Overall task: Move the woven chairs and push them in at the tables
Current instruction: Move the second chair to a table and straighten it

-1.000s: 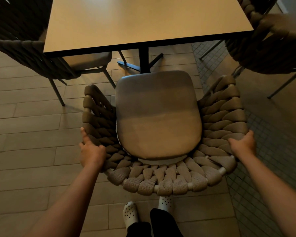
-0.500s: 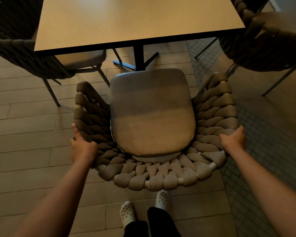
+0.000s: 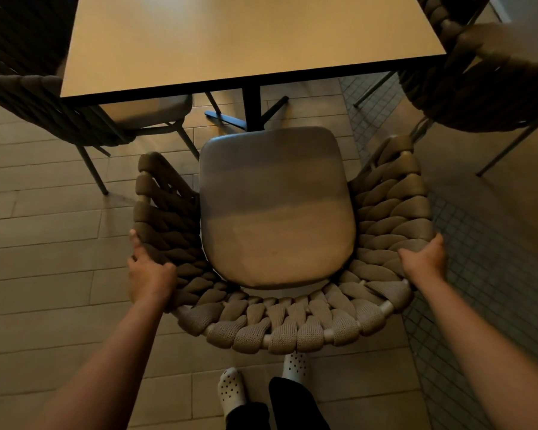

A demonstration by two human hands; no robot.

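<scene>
Your left hand [image 3: 151, 274] and right hand [image 3: 424, 262] each have a grip on the woven chair's [image 3: 277, 324] curved backrest, facing the table [image 3: 246, 35].

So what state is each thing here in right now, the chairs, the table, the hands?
Woven chair: gripped at both sides, not yet under the table.
Seat cushion: bare.
Table: top bare.
Left chair: seat tucked under the table.
Left hand: grips the chair.
Right hand: grips the chair.
</scene>
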